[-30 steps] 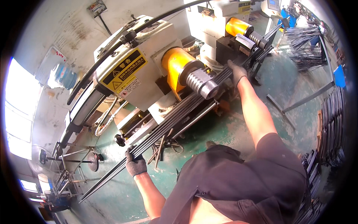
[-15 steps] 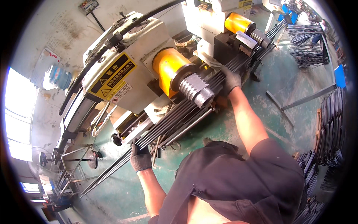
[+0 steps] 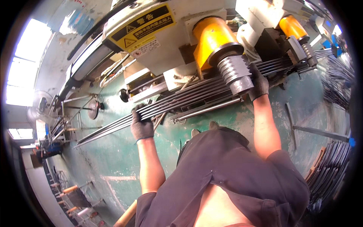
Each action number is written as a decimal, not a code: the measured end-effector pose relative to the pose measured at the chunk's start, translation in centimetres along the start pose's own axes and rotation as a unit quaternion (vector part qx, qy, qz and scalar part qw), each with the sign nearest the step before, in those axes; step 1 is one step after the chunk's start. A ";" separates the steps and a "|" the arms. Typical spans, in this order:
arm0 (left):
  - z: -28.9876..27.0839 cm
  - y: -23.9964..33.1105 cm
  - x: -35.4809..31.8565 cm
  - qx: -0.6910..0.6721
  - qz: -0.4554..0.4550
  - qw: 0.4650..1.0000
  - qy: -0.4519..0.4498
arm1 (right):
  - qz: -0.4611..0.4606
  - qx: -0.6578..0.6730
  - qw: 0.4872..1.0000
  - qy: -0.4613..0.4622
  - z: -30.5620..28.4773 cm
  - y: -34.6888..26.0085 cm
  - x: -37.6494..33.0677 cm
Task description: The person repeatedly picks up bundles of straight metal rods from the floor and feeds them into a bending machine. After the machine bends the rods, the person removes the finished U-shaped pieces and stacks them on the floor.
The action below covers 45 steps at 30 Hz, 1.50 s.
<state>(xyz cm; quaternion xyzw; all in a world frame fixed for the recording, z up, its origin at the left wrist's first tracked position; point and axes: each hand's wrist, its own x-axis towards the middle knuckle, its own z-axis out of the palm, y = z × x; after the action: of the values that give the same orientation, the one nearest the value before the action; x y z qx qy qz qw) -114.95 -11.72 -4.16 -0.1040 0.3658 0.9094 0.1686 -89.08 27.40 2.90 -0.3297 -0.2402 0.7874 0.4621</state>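
A bundle of several long dark metal rods (image 3: 189,93) slants across in front of me, its far left ends hanging out over the floor. My left hand (image 3: 143,125), in a grey knit glove, is closed around the rods, with the fingers wrapped over their far side. My right hand (image 3: 259,84), gloved alike, grips the bundle just right of a ribbed metal shaft (image 3: 235,75); its fingertips are partly hidden. That shaft sticks out of an orange cylinder (image 3: 211,39) above the rods.
A white machine body (image 3: 159,49) with a yellow-black warning label stands ahead. A second orange cylinder (image 3: 293,27) is further right. Below the bundle runs a shiny bar (image 3: 208,109). Bundled rods (image 3: 331,170) lie at right, near a metal floor frame (image 3: 319,132). A fan (image 3: 39,106) stands far left.
My view has turned, so the machine sits higher and further right. My right hand is now closer to the ribbed shaft. Both hands still hold the rods.
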 end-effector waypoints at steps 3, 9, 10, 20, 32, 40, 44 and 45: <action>3.7 -2.5 -2.3 0.030 -0.061 0.996 -0.054 | 0.038 -0.051 0.992 0.107 -3.3 0.7 5.4; 2.8 -4.8 -3.3 -0.037 -0.113 0.991 -0.067 | 0.013 -0.042 0.996 0.075 -6.8 -0.8 10.6; 2.8 -4.5 -3.7 -0.026 -0.119 0.991 -0.058 | 0.012 -0.055 0.997 0.058 -8.0 -1.0 11.8; -5.6 8.9 -0.6 -0.137 0.016 0.990 0.035 | 0.043 -0.200 0.973 0.110 -18.7 -4.4 20.6; -31.2 38.3 14.4 -0.103 0.176 0.970 0.130 | 0.035 -0.238 0.919 0.312 -29.7 3.4 4.7; -37.0 50.7 18.1 0.027 0.156 0.978 0.139 | 0.187 -0.355 0.807 0.433 -33.9 18.1 -18.1; -37.3 51.4 17.4 0.110 0.073 0.990 0.054 | 0.181 -0.359 0.795 0.454 -35.4 19.2 -20.7; -39.3 51.1 16.7 0.106 0.076 0.990 0.055 | 0.171 -0.369 0.789 0.460 -34.3 18.6 -19.5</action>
<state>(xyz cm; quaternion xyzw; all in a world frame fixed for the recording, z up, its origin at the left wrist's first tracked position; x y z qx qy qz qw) -147.33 -69.91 -5.13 -0.1071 0.4754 0.8687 0.0892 -67.30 4.14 -26.92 -0.8342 -0.2113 0.4602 0.2185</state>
